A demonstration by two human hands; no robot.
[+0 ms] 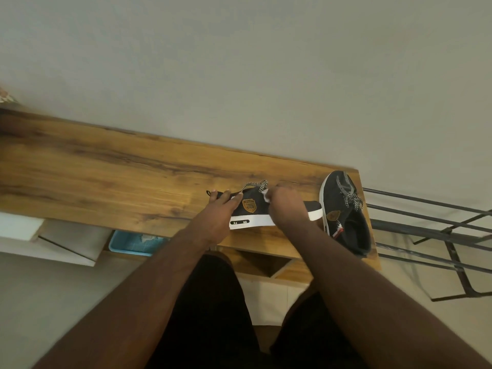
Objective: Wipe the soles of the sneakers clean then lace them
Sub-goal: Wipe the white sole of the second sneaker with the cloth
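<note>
A black sneaker with a white sole and a gold badge stands on the wooden table, side towards me. My left hand grips its heel end. My right hand is curled around a small white wipe and rests on the sneaker's front half. Black-and-white laces stick up from the tongue. The second black sneaker lies at the table's right end with its laces loose on top.
A dark metal rack stands just right of the table. A blue tray and white boards sit under the table's near edge. The wall runs behind the table.
</note>
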